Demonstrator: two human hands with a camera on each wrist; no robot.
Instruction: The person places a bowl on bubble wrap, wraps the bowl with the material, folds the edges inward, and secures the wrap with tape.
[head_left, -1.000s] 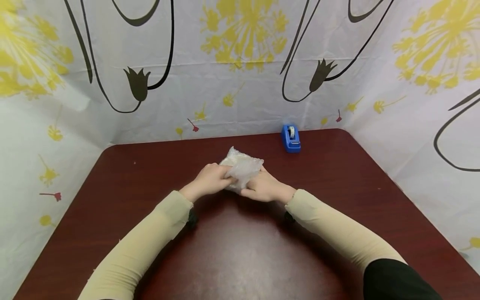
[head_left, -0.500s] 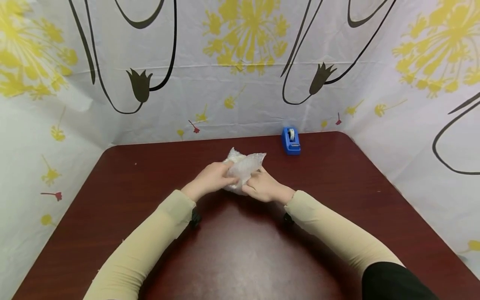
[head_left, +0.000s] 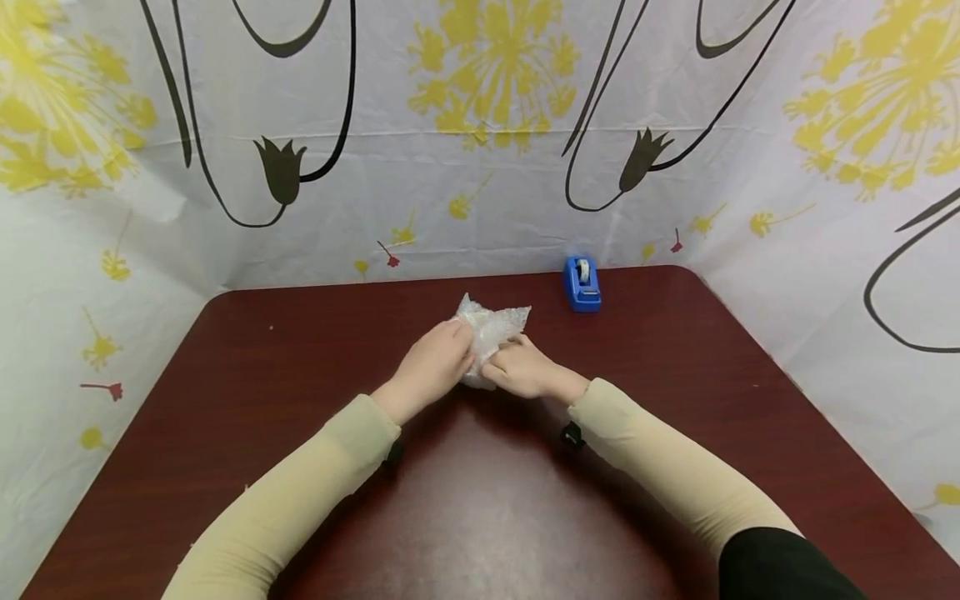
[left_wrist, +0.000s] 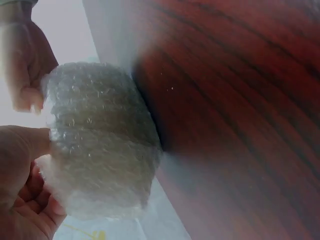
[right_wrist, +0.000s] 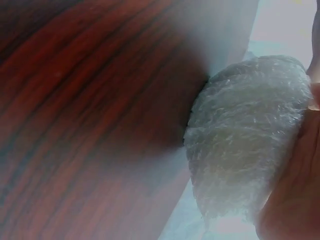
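A bundle wrapped in clear bubble wrap (head_left: 486, 330) rests on the dark red table, with loose corners of the wrap sticking up at its top. What lies inside is hidden by the layers. My left hand (head_left: 433, 364) grips the wrap from the left; in the left wrist view the thumb lies on the near edge of the bubble-wrapped bundle (left_wrist: 102, 140) and the fingers curl behind it. From the right side, my right hand (head_left: 525, 368) holds the bundle low near its top fold. The right wrist view shows the bundle (right_wrist: 245, 135) beside the right palm (right_wrist: 295, 195).
A blue tape dispenser (head_left: 582, 285) with a roll of tape stands near the back edge of the table (head_left: 480, 517), right of the bundle. A white cloth with yellow flowers (head_left: 495, 75) hangs behind and on both sides.
The left hand has moved right and over the wrap, covering more of it. The loose flap has shifted slightly upward and right. The right hand stays nearly in place.
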